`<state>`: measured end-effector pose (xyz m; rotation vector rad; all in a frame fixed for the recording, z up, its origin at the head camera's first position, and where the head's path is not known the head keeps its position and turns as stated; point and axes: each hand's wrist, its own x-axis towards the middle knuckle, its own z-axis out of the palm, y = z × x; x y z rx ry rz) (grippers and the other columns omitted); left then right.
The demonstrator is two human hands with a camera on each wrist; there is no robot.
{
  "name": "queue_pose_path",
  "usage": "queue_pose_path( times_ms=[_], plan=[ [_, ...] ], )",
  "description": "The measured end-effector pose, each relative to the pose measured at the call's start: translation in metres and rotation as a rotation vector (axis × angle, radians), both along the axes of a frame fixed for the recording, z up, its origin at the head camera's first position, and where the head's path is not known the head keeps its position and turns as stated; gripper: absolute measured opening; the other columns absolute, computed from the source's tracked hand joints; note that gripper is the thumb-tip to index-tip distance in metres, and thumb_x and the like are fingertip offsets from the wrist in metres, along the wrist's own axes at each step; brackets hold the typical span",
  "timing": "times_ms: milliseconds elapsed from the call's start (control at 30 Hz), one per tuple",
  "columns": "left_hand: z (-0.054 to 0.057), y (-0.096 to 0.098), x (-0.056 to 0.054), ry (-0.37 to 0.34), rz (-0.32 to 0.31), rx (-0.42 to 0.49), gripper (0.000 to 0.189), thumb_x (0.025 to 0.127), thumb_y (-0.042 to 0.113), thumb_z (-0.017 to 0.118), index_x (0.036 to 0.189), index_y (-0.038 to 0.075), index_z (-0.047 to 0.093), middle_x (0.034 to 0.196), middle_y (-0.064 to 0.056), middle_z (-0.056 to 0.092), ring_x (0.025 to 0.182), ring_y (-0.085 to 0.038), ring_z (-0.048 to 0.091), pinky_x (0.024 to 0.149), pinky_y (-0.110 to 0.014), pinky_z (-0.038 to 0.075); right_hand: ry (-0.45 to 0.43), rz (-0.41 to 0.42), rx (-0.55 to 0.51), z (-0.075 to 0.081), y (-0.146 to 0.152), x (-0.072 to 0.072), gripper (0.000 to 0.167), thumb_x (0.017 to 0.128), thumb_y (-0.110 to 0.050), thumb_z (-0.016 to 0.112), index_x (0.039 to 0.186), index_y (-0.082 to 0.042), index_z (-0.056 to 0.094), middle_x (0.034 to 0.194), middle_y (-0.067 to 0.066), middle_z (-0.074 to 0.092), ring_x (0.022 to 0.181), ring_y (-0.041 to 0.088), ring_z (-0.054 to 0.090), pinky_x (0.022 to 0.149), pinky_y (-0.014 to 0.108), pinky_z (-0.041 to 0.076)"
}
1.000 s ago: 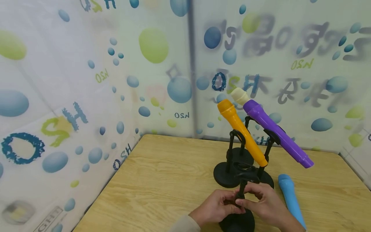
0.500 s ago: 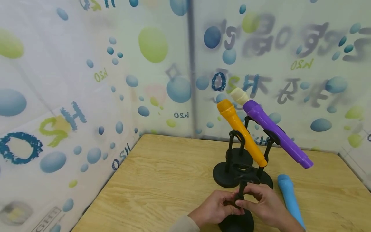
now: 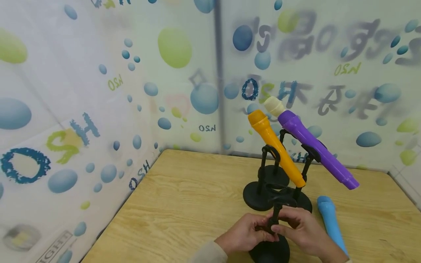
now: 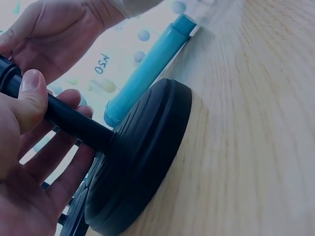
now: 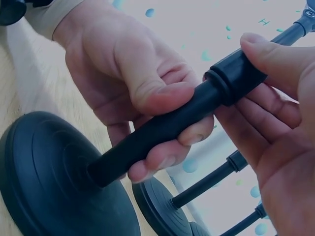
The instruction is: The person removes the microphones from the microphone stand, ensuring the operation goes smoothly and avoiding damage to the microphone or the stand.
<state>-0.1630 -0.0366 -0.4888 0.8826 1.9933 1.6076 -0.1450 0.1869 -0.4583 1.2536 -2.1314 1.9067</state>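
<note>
Both hands are on one black desktop microphone stand [image 3: 269, 252], its round base on the wooden table. My left hand [image 3: 248, 233] grips the lower tube [image 5: 147, 140], thumb on one side and fingers behind. Just above it my right hand [image 3: 304, 232] pinches the thicker collar [image 5: 238, 73] between thumb and fingers. The stand's clip [image 3: 279, 199] holds no microphone. Beside my right hand lies a light blue microphone [image 3: 331, 223], also visible behind the base in the left wrist view.
Several more black stands rise just behind. They carry an orange microphone [image 3: 276, 146], a purple microphone [image 3: 315, 149] and a cream microphone [image 3: 273, 106], all tilted. A patterned curtain [image 3: 184, 91] borders the table [image 3: 171, 197] at the back and left.
The head view has tipped slightly, so the scene sits a little differently. Both hands keep their hold on the stand, with hardly any visible movement.
</note>
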Motion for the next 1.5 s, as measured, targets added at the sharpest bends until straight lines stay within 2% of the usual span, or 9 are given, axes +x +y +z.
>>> queue_pose_path(
  times_ms=[167, 300, 433, 567, 667, 867, 1100, 1267, 1500],
  plan=[
    [0.001, 0.0, -0.001, 0.009, -0.019, 0.0, 0.022, 0.103, 0.004, 0.07, 0.125, 0.0, 0.076, 0.115, -0.016, 0.082, 0.103, 0.008, 0.068, 0.106, -0.017, 0.051, -0.032, 0.039, 0.004, 0.0, 0.004, 0.0, 0.034, 0.1, 0.016, 0.063, 0.131, 0.004, 0.07, 0.127, 0.008, 0.078, 0.118, 0.01, 0.074, 0.104, 0.022, 0.057],
    [0.002, -0.003, -0.001, 0.043, -0.021, -0.039, 0.026, 0.105, 0.008, 0.07, 0.13, 0.004, 0.074, 0.118, -0.011, 0.082, 0.105, 0.008, 0.067, 0.104, -0.016, 0.052, -0.068, 0.03, 0.006, -0.002, 0.004, 0.003, 0.041, 0.101, 0.017, 0.059, 0.14, 0.006, 0.064, 0.136, -0.002, 0.076, 0.123, 0.007, 0.071, 0.105, 0.019, 0.056],
    [0.004, -0.007, 0.0, 0.027, -0.003, -0.09, 0.026, 0.106, 0.016, 0.07, 0.131, 0.008, 0.074, 0.118, -0.002, 0.081, 0.103, 0.005, 0.067, 0.097, -0.016, 0.054, -0.14, -0.115, 0.088, -0.003, 0.001, 0.011, 0.042, 0.104, 0.006, 0.064, 0.145, 0.003, 0.061, 0.14, -0.012, 0.072, 0.123, 0.001, 0.069, 0.103, 0.017, 0.055],
    [0.006, -0.008, 0.001, -0.028, 0.008, -0.099, 0.024, 0.107, 0.02, 0.07, 0.129, 0.011, 0.075, 0.118, 0.006, 0.08, 0.1, 0.006, 0.068, 0.095, -0.016, 0.055, -0.263, -0.334, 0.208, 0.0, -0.006, 0.017, 0.04, 0.102, -0.01, 0.075, 0.14, -0.006, 0.064, 0.134, 0.0, 0.073, 0.115, 0.001, 0.068, 0.1, 0.02, 0.057],
    [0.006, -0.007, 0.002, -0.023, 0.018, -0.089, 0.022, 0.106, 0.02, 0.071, 0.125, 0.011, 0.076, 0.115, 0.009, 0.079, 0.098, 0.007, 0.069, 0.093, -0.016, 0.056, -0.319, -0.434, 0.243, 0.001, -0.011, 0.019, 0.04, 0.099, -0.015, 0.081, 0.136, -0.01, 0.066, 0.128, 0.008, 0.071, 0.108, 0.004, 0.068, 0.097, 0.024, 0.058],
    [0.005, -0.006, 0.004, 0.021, 0.036, -0.077, 0.018, 0.105, 0.02, 0.072, 0.12, 0.009, 0.076, 0.11, 0.006, 0.08, 0.094, 0.008, 0.068, 0.091, -0.017, 0.056, -0.184, -0.439, 0.174, -0.003, -0.014, 0.021, 0.027, 0.095, -0.006, 0.082, 0.12, -0.01, 0.071, 0.115, -0.004, 0.072, 0.103, 0.007, 0.069, 0.091, 0.021, 0.06],
    [0.003, -0.005, 0.006, 0.053, 0.034, -0.063, 0.02, 0.105, 0.018, 0.072, 0.121, 0.007, 0.077, 0.113, -0.005, 0.082, 0.097, 0.009, 0.068, 0.094, -0.017, 0.055, -0.094, -0.447, 0.142, -0.005, -0.015, 0.025, 0.027, 0.095, -0.002, 0.081, 0.119, -0.013, 0.074, 0.113, -0.009, 0.072, 0.105, 0.003, 0.069, 0.092, 0.021, 0.06],
    [0.005, -0.003, 0.006, 0.079, 0.033, -0.058, 0.018, 0.105, 0.016, 0.071, 0.119, 0.006, 0.077, 0.113, -0.008, 0.083, 0.097, 0.008, 0.069, 0.095, -0.017, 0.055, -0.067, -0.436, 0.13, -0.003, -0.014, 0.026, 0.029, 0.095, -0.001, 0.08, 0.121, -0.012, 0.076, 0.118, -0.01, 0.072, 0.108, 0.002, 0.07, 0.093, 0.022, 0.061],
    [0.008, -0.004, 0.007, 0.078, 0.029, -0.076, 0.02, 0.105, 0.015, 0.071, 0.122, 0.007, 0.077, 0.113, -0.007, 0.083, 0.097, 0.008, 0.069, 0.098, -0.017, 0.055, -0.006, -0.341, 0.137, -0.009, -0.005, 0.023, 0.032, 0.098, 0.005, 0.073, 0.129, -0.001, 0.074, 0.131, -0.013, 0.072, 0.116, -0.003, 0.069, 0.093, 0.018, 0.06]
  ],
)
